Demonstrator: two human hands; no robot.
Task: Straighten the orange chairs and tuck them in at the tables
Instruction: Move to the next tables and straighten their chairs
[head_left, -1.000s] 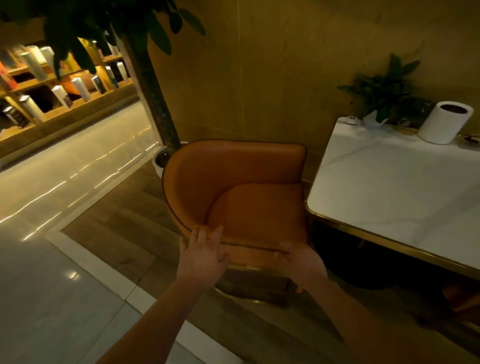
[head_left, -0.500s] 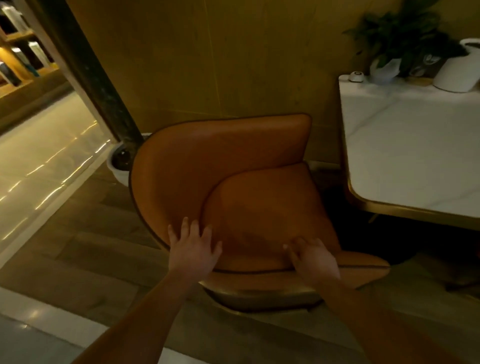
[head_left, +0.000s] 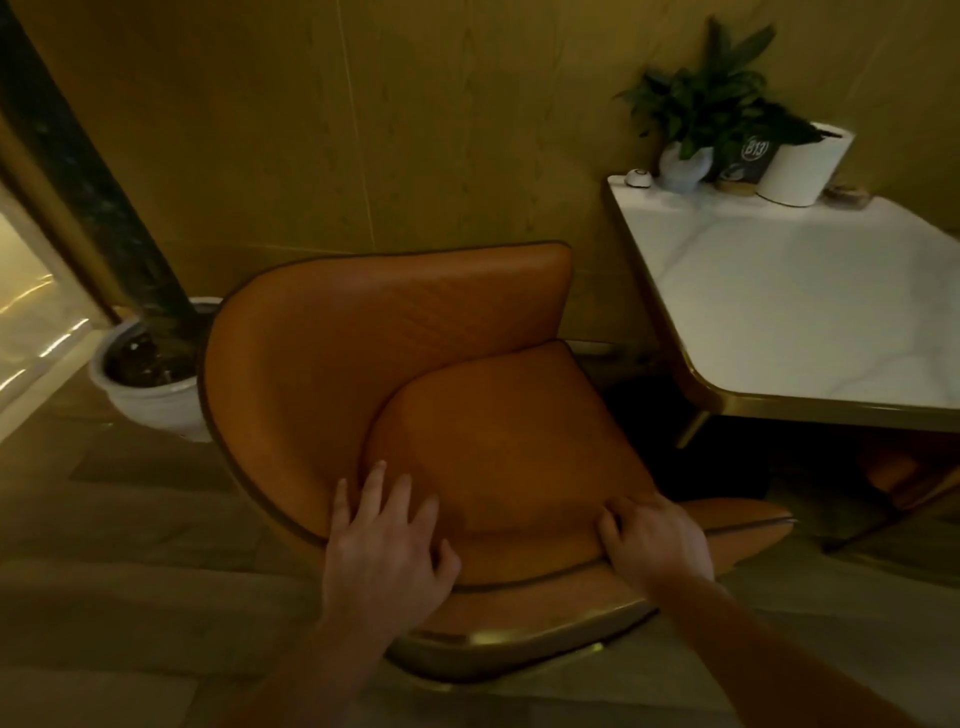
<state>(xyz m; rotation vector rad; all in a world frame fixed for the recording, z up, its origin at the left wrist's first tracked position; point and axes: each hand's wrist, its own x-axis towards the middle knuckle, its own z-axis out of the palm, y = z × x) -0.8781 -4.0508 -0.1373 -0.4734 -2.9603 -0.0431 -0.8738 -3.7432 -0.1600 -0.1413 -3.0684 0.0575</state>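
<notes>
Dim wood-floor corner, pot (head_left: 150, 384) on the left. Left hand (head_left: 387, 545) lies flat on the chair (head_left: 415, 374), right hand (head_left: 657, 540) grips its front rim; the seat's swung toward the table (head_left: 810, 312) now, still not tucked under its edge.

Both bare forearms reach up from the bottom edge, the left from about 6 o'clock, the right from 5 o'clock. The left hand (head_left: 387, 545) lies palm down, fingers (head_left: 374, 483) spread and pointing toward 12 o'clock, thumb hooked out at 3 o'clock. The right hand (head_left: 657, 545) sits level with it, well apart at its 3 o'clock side, knuckles up, fingers curled under and bunched toward 10 o'clock. Both wrists run straight with the forearms.
</notes>
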